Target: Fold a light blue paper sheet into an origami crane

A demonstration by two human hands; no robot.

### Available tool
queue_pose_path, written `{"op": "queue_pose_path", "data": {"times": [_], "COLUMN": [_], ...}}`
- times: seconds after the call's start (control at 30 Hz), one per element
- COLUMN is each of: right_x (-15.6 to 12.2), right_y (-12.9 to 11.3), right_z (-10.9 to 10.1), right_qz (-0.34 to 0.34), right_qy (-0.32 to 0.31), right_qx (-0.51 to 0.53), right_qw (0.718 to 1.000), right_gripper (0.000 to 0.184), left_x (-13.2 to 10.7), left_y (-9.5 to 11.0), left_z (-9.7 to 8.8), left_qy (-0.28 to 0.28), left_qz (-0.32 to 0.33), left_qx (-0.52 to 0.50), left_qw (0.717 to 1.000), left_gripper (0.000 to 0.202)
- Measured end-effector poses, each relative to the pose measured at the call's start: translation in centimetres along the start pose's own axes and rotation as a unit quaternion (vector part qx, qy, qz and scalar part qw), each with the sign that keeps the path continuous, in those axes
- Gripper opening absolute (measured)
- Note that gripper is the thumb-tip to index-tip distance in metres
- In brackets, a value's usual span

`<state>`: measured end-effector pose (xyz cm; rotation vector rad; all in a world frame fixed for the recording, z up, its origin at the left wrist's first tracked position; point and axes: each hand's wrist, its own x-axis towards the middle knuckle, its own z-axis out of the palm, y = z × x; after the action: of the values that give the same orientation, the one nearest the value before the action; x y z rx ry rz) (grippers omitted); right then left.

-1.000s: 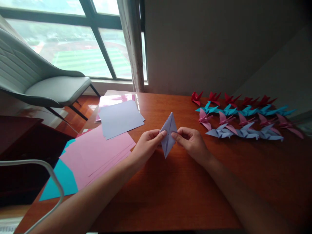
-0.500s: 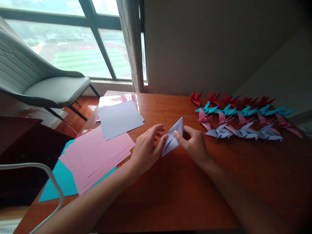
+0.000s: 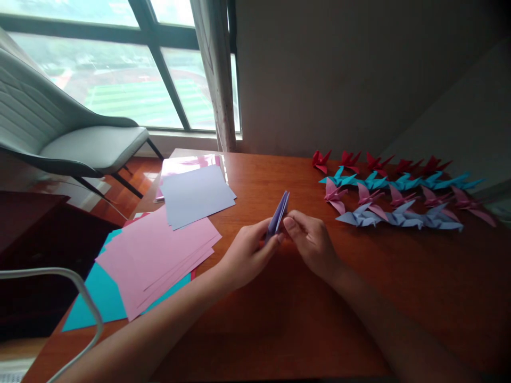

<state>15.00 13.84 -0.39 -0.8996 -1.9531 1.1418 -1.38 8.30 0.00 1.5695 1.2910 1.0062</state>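
Note:
A folded lavender origami paper (image 3: 278, 215) stands edge-on between my hands, its layers showing as a narrow upright shape above the table. My left hand (image 3: 249, 252) is closed around its lower left side, thumb in front. From the other side, my right hand (image 3: 311, 239) pinches at its lower right edge with thumb and bent fingers. The paper's lowest part is hidden by my fingers. Off to the right stand rows of folded paper cranes: red (image 3: 351, 160), turquoise (image 3: 375, 181), pink (image 3: 371, 197) and lavender (image 3: 399, 217) ones.
On the table's left lie lavender sheets (image 3: 199, 194), fanned pink sheets (image 3: 159, 250) and turquoise sheets (image 3: 99, 295). A glossy pink-and-white packet (image 3: 187, 164) lies behind them. A pale chair (image 3: 96, 146) stands by the window, and a white curved bar (image 3: 85, 292) rises at lower left.
The lavender paper has turned from its flat, diamond-like face to edge-on. My left fingers have closed around it, and my right hand has shifted slightly down and left.

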Motion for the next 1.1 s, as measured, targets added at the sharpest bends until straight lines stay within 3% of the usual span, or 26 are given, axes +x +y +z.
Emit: {"op": "queue_pose_path", "data": {"times": [0.1,0.23,0.43,0.57,0.73,0.9,1.1], "right_x": [0.3,0.9,1.0,1.0,1.0,1.0,1.1], "right_y": [0.5,1.3,1.6,1.4,1.5,1.6,1.1], "right_z": [-0.1,-0.3,-0.2,-0.3,-0.3,-0.3,-0.5], "right_qz": [0.029,0.061,0.028,-0.014,-0.012,-0.004,-0.003], "right_qy": [0.043,0.109,0.048,0.066,0.072,0.134,0.159], "right_qx": [0.012,0.023,0.022,-0.035,-0.050,-0.022,0.012], "right_qw": [0.999,0.992,0.998,0.997,0.996,0.991,0.987], "right_gripper": [0.035,0.028,0.022,0.018,0.019,0.030,0.017], "left_x": [0.4,0.6,0.5,0.4,0.5,0.5,0.5], "left_y": [-0.4,-0.7,-0.4,-0.4,-0.5,-0.5,-0.7], "left_z": [0.0,0.1,0.1,0.1,0.1,0.2,0.3], "left_qy": [0.018,0.017,-0.013,-0.015,-0.012,0.010,0.008], "left_qz": [-0.066,-0.132,-0.181,-0.211,-0.204,-0.206,-0.193], "left_qx": [-0.135,-0.304,-0.426,-0.457,-0.447,-0.426,-0.382], "left_qw": [0.989,0.944,0.886,0.864,0.871,0.881,0.904], "left_gripper": [0.023,0.025,0.028,0.030,0.031,0.032,0.031]}}
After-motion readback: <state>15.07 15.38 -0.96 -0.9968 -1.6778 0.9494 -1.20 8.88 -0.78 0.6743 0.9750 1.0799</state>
